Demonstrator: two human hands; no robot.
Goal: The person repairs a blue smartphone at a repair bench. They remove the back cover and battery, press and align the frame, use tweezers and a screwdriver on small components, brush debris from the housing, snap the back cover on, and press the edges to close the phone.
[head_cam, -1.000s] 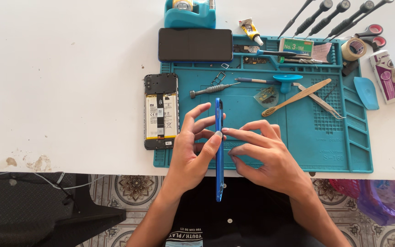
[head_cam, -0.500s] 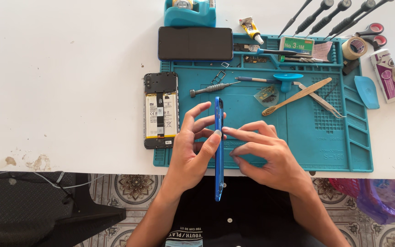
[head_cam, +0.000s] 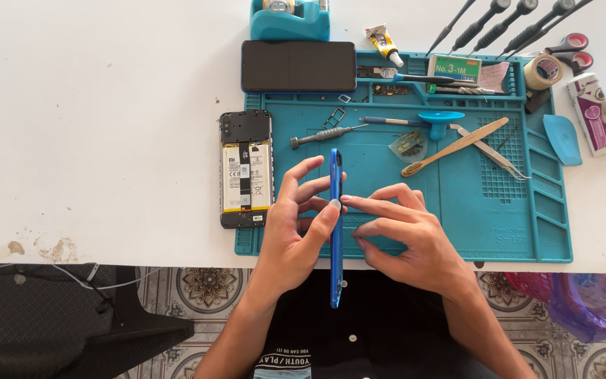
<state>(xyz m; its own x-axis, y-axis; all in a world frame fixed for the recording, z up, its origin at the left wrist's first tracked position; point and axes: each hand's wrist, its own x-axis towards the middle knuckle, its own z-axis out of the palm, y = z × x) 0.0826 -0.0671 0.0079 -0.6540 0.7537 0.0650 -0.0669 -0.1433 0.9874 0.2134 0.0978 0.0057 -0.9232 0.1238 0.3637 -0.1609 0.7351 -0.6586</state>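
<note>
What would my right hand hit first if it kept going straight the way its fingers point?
The right hand points leftward; its fingertips already sit at the blue phone cover held on edge. That comes first, then probably the left hand behind it.

A thin blue phone cover (head_cam: 335, 231) stands edge-on, upright between both hands.

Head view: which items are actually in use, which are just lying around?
In use: thin blue phone back cover, held edge-on by left hand and right hand.

Lying about: opened phone body, black screen panel, metal screwdriver, bamboo brush.
</note>
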